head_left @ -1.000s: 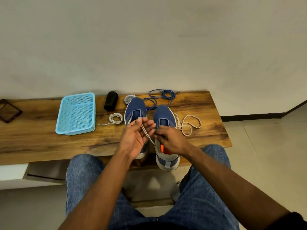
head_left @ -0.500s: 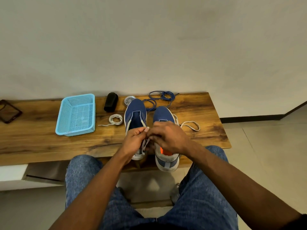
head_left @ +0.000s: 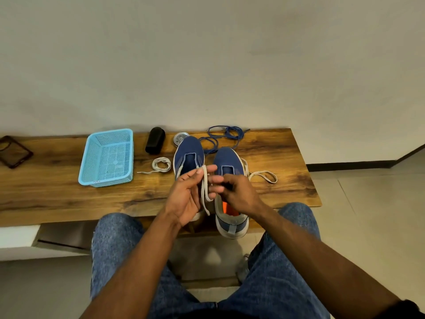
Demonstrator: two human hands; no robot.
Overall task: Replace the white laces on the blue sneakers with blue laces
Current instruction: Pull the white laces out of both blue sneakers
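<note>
**White Lace Being Gathered as Sneakers Await Blue**

While two blue sneakers (head_left: 208,171) stand side by side at the table's (head_left: 57,199) near edge, toes toward the wall, a seated person works a white lace (head_left: 204,188) between both hands above them. The left hand (head_left: 186,196) is turned palm-up, fingers loosely spread, with the lace draped over its fingertips and hanging down in a loop; the right hand (head_left: 232,192) pinches the same lace beside it, fingers curled inward. Held this way, the lace looks ready to be wound into a coil, probably to keep it tidy.

A second white lace (head_left: 162,164), already coiled, lies just left of the sneakers, likely a sign that one shoe has been stripped. The far end of the lace in hand trails in a loose loop (head_left: 263,176) on the table to the right of the sneakers. Both tongues appear bare of lacing, though the hands hide the lower eyelets.

Blue laces (head_left: 224,137) wait in a tangle near the far edge, just behind the toes, within easy reach for the threading to come. A light-blue basket (head_left: 107,157) sits toward the left, perhaps meant for the discarded laces, with a black cylinder (head_left: 155,140) and a small round tin (head_left: 181,138) along the far edge between basket and laces.
</note>
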